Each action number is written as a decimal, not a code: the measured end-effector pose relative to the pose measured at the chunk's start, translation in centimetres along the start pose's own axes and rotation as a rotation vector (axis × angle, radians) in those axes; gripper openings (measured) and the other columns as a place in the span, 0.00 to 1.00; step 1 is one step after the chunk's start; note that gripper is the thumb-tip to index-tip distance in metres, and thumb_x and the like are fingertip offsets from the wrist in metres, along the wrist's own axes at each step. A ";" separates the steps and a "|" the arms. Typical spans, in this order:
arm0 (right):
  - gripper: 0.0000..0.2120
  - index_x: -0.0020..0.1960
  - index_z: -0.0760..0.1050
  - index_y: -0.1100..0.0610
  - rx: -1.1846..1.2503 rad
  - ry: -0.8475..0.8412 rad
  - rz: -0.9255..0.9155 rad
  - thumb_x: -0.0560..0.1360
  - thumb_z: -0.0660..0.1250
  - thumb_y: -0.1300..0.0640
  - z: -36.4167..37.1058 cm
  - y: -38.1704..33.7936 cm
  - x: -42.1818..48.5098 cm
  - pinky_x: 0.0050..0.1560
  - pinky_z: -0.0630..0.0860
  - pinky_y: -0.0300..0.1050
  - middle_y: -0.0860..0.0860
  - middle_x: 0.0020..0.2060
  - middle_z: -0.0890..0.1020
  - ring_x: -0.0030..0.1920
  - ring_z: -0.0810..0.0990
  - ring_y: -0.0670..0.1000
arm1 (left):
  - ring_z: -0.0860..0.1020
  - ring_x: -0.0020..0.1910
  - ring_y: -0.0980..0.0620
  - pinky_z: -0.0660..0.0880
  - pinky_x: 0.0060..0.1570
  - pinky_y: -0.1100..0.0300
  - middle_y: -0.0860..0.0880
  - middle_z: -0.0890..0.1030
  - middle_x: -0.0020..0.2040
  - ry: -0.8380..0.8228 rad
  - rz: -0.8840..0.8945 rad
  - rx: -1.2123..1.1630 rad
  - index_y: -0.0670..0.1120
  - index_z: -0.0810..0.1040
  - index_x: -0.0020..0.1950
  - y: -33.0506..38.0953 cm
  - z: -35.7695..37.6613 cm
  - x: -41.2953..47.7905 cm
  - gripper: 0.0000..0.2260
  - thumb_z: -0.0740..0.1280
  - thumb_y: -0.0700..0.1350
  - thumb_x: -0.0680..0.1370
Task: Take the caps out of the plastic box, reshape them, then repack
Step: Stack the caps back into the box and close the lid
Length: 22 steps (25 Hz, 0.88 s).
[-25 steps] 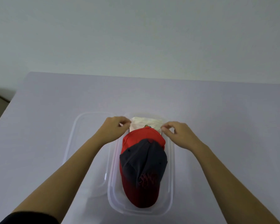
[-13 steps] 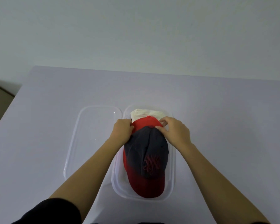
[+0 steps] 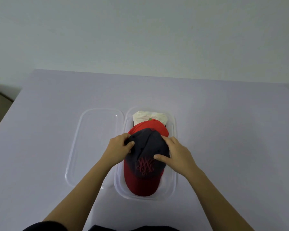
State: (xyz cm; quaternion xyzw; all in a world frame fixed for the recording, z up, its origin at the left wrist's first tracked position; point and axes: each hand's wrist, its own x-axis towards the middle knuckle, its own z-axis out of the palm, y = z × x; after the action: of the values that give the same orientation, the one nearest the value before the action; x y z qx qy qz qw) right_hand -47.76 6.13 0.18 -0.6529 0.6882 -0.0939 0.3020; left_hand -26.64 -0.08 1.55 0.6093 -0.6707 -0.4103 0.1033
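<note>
Navy cap [image 3: 147, 150] with dark red brim and red stitched logo is on top of the stack, inside the plastic box [image 3: 145, 197], brim toward me. Both my hands are on its crown.

- left hand [image 3: 118, 147]: clamped on the crown's left edge. The left thumb [image 3: 129, 144] is on top and the fingers are curled round the side. Fabric is bunched there.
- right hand [image 3: 177, 152]: gripping the crown's right side. The right thumb [image 3: 158, 157] is pressed flat just beside the logo, and the fingers wrap the far-right edge.
- red cap [image 3: 148, 129]: directly under the navy one. Only the back of its crown shows past my fingers.
- cream cap [image 3: 148, 116]: at the far end of the box, partly covered by the red one. There's a small green mark on it, too small to read.
- can't tell if the navy cap is lifted clear of the red one or resting on it.

The box is clear, long axis pointing away from me, and sits on a pale lilac table [image 3: 232, 130]. Its clear lid [image 3: 97, 140] lies flat on the table just beside the box on my left, edges nearly touching. My left forearm crosses over the lid's near corner. Dark sleeve [image 3: 45, 226] is visible at the bottom edge. Plain pale wall [image 3: 140, 30] is behind the table.
</note>
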 end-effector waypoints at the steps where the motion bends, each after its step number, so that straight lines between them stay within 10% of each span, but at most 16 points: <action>1: 0.39 0.75 0.53 0.49 -0.014 -0.009 0.022 0.70 0.63 0.35 0.4 -0.1 0.0 0.57 0.75 0.50 0.50 0.65 0.69 0.60 0.74 0.53 | 0.78 0.33 0.58 0.69 0.35 0.70 0.52 0.78 0.34 -0.015 0.000 0.032 0.47 0.74 0.50 -0.2 0.4 0.1 0.03 0.62 0.41 0.79; 7: 0.37 0.74 0.56 0.55 0.136 0.219 0.088 0.72 0.64 0.40 1.0 0.4 -1.6 0.62 0.72 0.52 0.53 0.66 0.67 0.63 0.71 0.54 | 0.77 0.44 0.50 0.69 0.53 0.61 0.52 0.73 0.55 0.283 0.034 -0.008 0.42 0.73 0.65 -1.7 -0.6 -1.0 0.17 0.63 0.37 0.76; 10: 0.29 0.71 0.61 0.59 0.321 0.407 0.205 0.75 0.65 0.49 3.2 1.0 -4.4 0.66 0.69 0.50 0.57 0.66 0.69 0.66 0.69 0.57 | 0.73 0.61 0.39 0.68 0.62 0.49 0.41 0.70 0.67 0.533 -0.325 -0.061 0.38 0.66 0.70 -7.8 -2.8 -1.3 0.23 0.65 0.41 0.76; 13: 0.29 0.72 0.59 0.62 0.290 0.438 0.209 0.76 0.65 0.54 5.5 0.1 -5.8 0.69 0.61 0.50 0.60 0.70 0.66 0.71 0.64 0.59 | 0.60 0.70 0.35 0.61 0.65 0.40 0.36 0.60 0.72 0.368 -0.776 0.056 0.36 0.54 0.74 -13.2 -2.7 -2.8 0.39 0.67 0.58 0.74; 19: 0.29 0.76 0.47 0.56 0.527 0.291 0.322 0.79 0.55 0.65 7.5 -0.2 -5.4 0.69 0.63 0.48 0.55 0.74 0.61 0.71 0.66 0.57 | 0.69 0.62 0.35 0.70 0.58 0.41 0.34 0.72 0.61 0.444 -0.697 -0.054 0.36 0.65 0.62 -13.8 -3.3 -4.2 0.37 0.73 0.60 0.67; 22: 0.27 0.76 0.49 0.56 0.565 0.314 0.352 0.80 0.54 0.62 7.5 -0.4 -5.7 0.69 0.62 0.49 0.56 0.73 0.63 0.71 0.65 0.58 | 0.81 0.42 0.40 0.78 0.50 0.42 0.41 0.79 0.45 0.541 -0.483 -0.295 0.41 0.67 0.54 -11.6 -6.9 -5.3 0.24 0.75 0.52 0.69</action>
State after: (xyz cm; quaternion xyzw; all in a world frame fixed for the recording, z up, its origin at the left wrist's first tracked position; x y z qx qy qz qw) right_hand -43.58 13.53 -3.94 -0.3931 0.7749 -0.3258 0.3726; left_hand -12.45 2.64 0.03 0.8143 -0.3905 -0.3393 0.2632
